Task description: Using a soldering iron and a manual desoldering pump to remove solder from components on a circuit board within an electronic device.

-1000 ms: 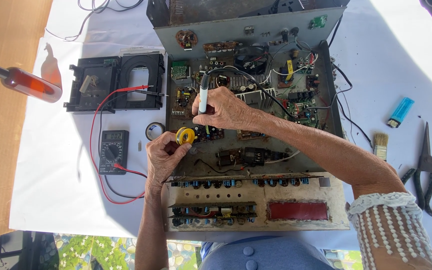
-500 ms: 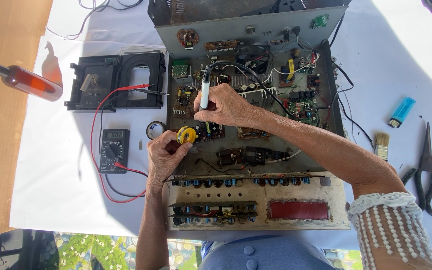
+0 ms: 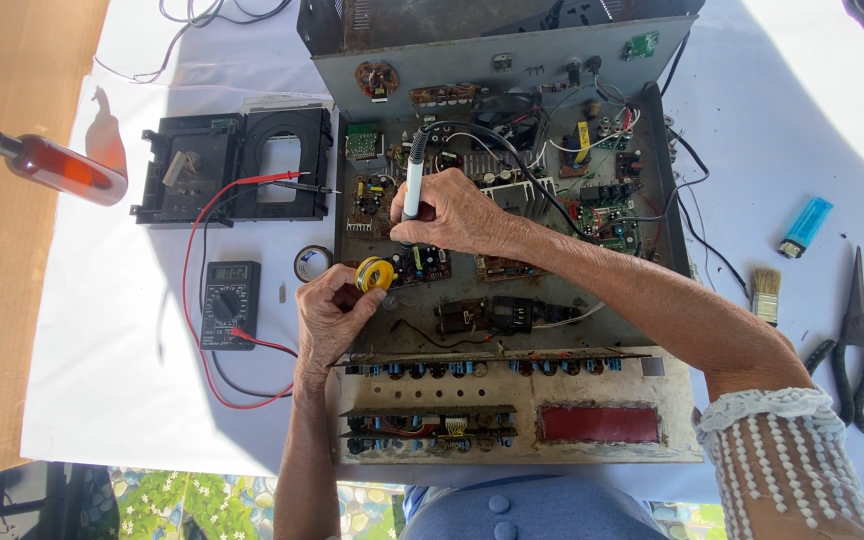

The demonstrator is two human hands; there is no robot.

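An opened grey metal chassis [image 3: 652,445] full of circuit boards and wires lies on the white tablecloth. My right hand [image 3: 457,212] grips a soldering iron [image 3: 413,180] with a white and blue handle, its tip pointing down at a small board near the chassis's left side. My left hand [image 3: 330,312] holds a small yellow spool of solder [image 3: 373,274] right beside that spot, close under the iron. The iron's tip is hidden by my fingers.
A black multimeter [image 3: 229,303] with red and black leads lies left of the chassis, near a roll of tape [image 3: 312,263] and a black plastic frame [image 3: 237,163]. Right: blue lighter [image 3: 805,226], small brush [image 3: 764,294], scissors [image 3: 860,350]. An orange-handled screwdriver [image 3: 57,165] lies far left.
My right hand has tilted the soldering iron slightly more upright over the same spot. The left hand with the yellow spool has hardly moved.
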